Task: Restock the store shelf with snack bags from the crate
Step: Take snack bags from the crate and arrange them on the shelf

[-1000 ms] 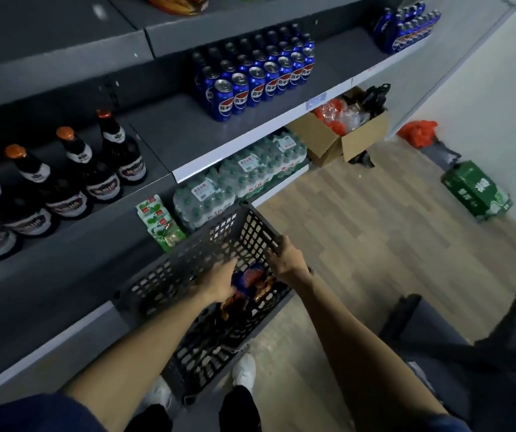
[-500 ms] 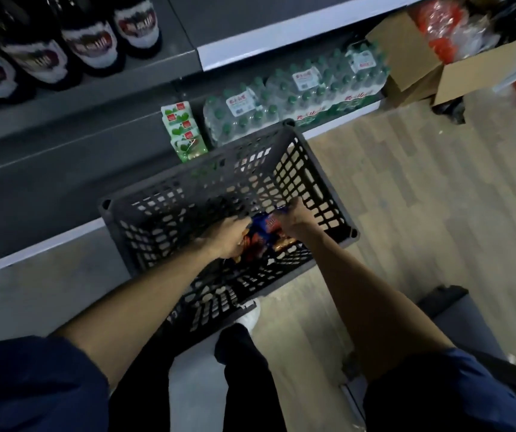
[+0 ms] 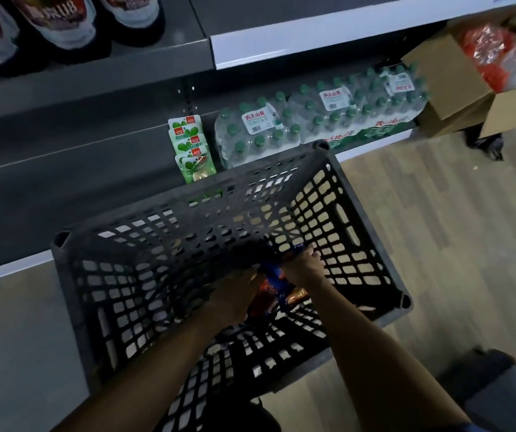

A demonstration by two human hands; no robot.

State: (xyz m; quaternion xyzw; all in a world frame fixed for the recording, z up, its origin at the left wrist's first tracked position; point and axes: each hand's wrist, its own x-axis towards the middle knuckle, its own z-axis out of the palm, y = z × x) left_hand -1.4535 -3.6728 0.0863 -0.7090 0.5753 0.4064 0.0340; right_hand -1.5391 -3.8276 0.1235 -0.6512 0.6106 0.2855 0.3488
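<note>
Crate (image 3: 359,210): black, lattice of cut-out holes. Snack bags (image 3: 274,283) inside: dark blue with orange patches. Shelf (image 3: 94,88): dark grey, white front strip. Green-and-white pouches (image 3: 189,145) with small red logo. Water bottle packs (image 3: 313,120): clear, green caps, white labels with red print. Cardboard box (image 3: 447,79): tan, red-orange bags inside. Floor (image 3: 437,213): pale wood-grain planks.

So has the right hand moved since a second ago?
Yes. The right hand was gripping the crate rim; now it is down inside, holding the snack bags.
</note>
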